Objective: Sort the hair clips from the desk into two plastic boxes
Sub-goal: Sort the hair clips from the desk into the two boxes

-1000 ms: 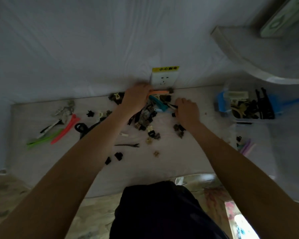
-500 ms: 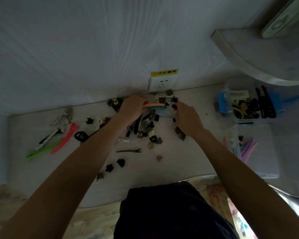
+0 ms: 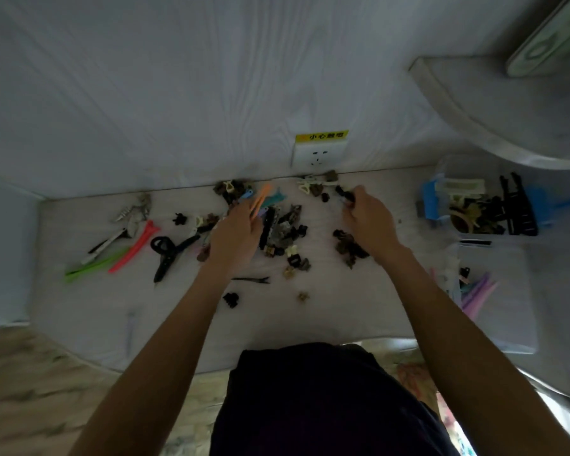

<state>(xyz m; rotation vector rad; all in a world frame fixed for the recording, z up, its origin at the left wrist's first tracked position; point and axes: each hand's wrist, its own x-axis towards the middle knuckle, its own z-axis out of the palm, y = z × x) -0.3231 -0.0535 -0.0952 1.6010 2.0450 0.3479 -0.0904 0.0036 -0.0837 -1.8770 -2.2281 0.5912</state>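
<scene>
The fingers of the left hand (image 3: 232, 240) were closed around a bundle of long clips, of which an orange clip (image 3: 260, 199) projected upward and away from the hand, with a light blue clip (image 3: 246, 195) and a teal clip (image 3: 274, 199) fanned beside it. The fingers of the right hand (image 3: 371, 222) were pinched on a small black clip (image 3: 343, 193), held just above the white tabletop (image 3: 343, 307) near the wall. Between the two hands a heap of small dark and brown clips (image 3: 285, 232) was spread on the tabletop, and a second, smaller cluster (image 3: 348, 246) lay just beside the right wrist. Toward the left of the tabletop a red-pink long clip (image 3: 135, 246), a green long clip (image 3: 93, 266) and a pair of black-handled scissors (image 3: 168, 250) were laid out, well apart from the heap. A thin black pin (image 3: 252, 280) and two stray small clips were seen nearer the person. At the right, two clear plastic boxes were placed: the far box (image 3: 481, 205) was filled with dark and brown clips, and the near box (image 3: 497, 291) held purple and pink long clips (image 3: 474, 291). A white wall socket (image 3: 318, 154) with a yellow label was mounted behind the heap.
</scene>
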